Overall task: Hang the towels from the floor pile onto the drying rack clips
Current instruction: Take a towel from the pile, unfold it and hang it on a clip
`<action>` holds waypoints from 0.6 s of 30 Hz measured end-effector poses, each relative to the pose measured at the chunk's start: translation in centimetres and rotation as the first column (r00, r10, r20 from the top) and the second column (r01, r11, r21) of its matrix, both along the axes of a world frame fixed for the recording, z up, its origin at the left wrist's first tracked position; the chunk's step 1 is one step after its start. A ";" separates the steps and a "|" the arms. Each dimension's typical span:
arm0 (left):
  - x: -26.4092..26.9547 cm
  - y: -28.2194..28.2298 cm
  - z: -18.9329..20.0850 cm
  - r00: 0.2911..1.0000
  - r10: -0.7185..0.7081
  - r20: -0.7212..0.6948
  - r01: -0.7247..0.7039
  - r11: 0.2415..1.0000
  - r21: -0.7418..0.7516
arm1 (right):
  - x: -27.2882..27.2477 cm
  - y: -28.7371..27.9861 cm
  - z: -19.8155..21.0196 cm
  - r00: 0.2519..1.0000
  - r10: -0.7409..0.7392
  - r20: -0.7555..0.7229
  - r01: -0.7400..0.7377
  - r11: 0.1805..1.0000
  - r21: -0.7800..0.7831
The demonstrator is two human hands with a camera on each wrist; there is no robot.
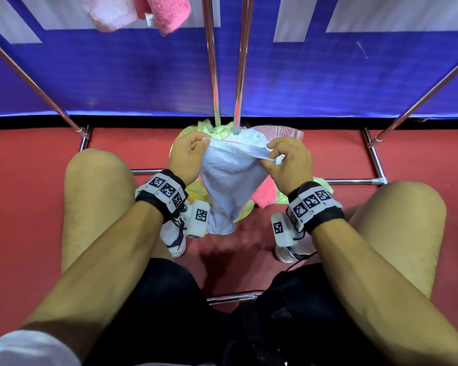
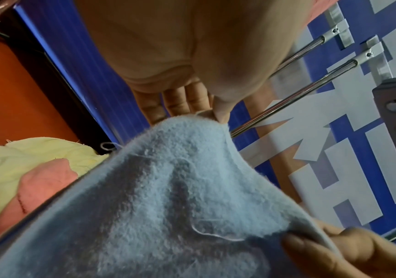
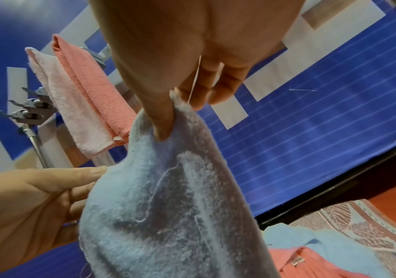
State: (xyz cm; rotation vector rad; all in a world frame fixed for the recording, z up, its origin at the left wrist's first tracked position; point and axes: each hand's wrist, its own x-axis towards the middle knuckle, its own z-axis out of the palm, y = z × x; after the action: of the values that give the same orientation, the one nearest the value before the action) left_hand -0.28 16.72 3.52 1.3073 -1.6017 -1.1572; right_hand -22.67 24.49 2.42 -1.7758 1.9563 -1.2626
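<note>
Two pink towels (image 1: 143, 11) hang up already. Both hands, left hand (image 1: 185, 157) and right hand (image 1: 288, 162), pinch a blue towel (image 1: 228, 186). More wait in the floor pile (image 1: 265, 194).

A pale blue terry towel (image 1: 229, 178) hangs limp, pinched at its top edge, above the yellow, pink and patterned floor pile (image 1: 266, 192).

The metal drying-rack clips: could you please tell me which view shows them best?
The right wrist view: the metal clips stand out beside two hanging pink towels. Left wrist shows only an unclear grey part at the frame edge; head shows none.
</note>
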 end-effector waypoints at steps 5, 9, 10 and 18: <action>0.1 -0.2 -0.3 0.999 0.034 0.025 -0.034 0.999 0.001 | 0.1 0.1 0.4 0.994 0.019 -0.112 -0.027 0.997 -0.070; 0.2 -0.3 -0.2 0.999 0.046 -0.029 -0.046 0.998 -0.032 | -0.5 0.3 -0.3 0.974 0.150 -0.171 -0.071 0.914 0.400; 0.1 -0.1 0.0 0.998 0.044 -0.034 -0.045 0.998 -0.039 | -0.4 0.3 -0.4 0.971 0.158 -0.178 -0.059 0.885 0.462; 0.0 -0.1 0.4 0.995 0.080 -0.065 -0.084 0.995 -0.052 | -0.3 -0.2 0.5 0.970 -0.147 0.194 0.112 0.977 0.183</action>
State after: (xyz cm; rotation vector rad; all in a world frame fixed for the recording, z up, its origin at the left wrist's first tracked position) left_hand -0.29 16.66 3.87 1.2775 -1.5102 -1.0863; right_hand -22.98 24.28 2.95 -1.3967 2.0205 -1.2212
